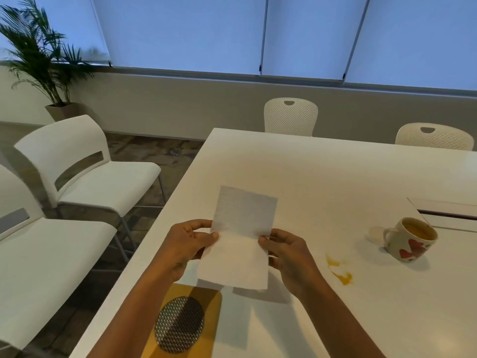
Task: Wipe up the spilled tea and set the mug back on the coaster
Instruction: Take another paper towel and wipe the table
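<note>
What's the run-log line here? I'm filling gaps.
both hands hold paper towel above table | spill unwiped | mug off coaster

Both hands (189, 245) (286, 257) raised, fingers pinched

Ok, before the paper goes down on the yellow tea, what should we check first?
1. Paper towel held by both the left hand and the right hand: ok.
2. Towel dry and clean: ok, looks unstained.
3. Tea spill in plain sight, uncovered: ok.
4. Mug upright: ok, tea inside.
5. Mug on the coaster: not ok, it stands apart.
6. Table wet elsewhere: cannot tell.
</note>
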Demonstrator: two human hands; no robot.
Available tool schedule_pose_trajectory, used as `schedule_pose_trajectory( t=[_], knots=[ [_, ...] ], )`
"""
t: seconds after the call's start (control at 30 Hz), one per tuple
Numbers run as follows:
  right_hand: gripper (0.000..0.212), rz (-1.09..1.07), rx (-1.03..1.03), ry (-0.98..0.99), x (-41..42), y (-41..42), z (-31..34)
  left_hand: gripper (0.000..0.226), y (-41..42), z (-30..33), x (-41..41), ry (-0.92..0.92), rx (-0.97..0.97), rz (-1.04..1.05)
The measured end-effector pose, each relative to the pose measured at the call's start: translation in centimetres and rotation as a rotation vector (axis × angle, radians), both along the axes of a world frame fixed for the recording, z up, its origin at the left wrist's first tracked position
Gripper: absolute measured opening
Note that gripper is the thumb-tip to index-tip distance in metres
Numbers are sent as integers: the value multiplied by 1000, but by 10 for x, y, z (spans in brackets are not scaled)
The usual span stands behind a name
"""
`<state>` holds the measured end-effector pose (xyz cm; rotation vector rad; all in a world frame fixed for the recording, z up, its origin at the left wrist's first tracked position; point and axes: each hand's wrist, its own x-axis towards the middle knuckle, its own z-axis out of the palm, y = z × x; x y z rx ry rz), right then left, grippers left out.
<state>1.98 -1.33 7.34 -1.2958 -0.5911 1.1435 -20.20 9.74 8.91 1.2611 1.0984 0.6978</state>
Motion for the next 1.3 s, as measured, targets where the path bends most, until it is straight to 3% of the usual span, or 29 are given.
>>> schedule_pose_trajectory(
  t=[0.2,0.37,0.47,0.53,0.6,0.73,0.8,0.93,1.0,1.1,1.23,1.3],
  knots=[
    [24,37,42,-56,44,-54,1,18,-52,-1,39,-132,23,-17],
    [39,73,60,-69,79,-88,0,32,-83,-5,70,-89,-27,-52],
    [30,85,105,-6,91,-103,-3,29,-97,-11,86,-97,-103,-70],
    [35,89,124,26,98,-112,-5,35,-107,-12,95,-102,-151,-59],
    [34,63,99,-26,102,-119,-9,42,-115,-14,102,-143,-181,-46],
    [33,-13,45,-181,110,-134,-20,20,-128,-16,116,-180,-165,-81],
    [36,-5,28,-165,115,-139,-21,16,-132,-18,121,-129,-84,-99],
    [59,-22,51,-81,129,-140,-16,57,-136,-21,134,-204,-37,-207],
    [65,-14,53,-45,139,-138,-13,66,-134,-21,144,-214,-25,-220],
    [56,-4,42,-26,158,-131,-10,56,-130,-16,163,-210,4,-249],
    [29,15,36,-122,187,-112,-8,19,-113,-7,195,-154,141,-273],
    [21,14,62,-173,203,-98,-5,18,-99,0,214,-137,244,-258]
  ],
)
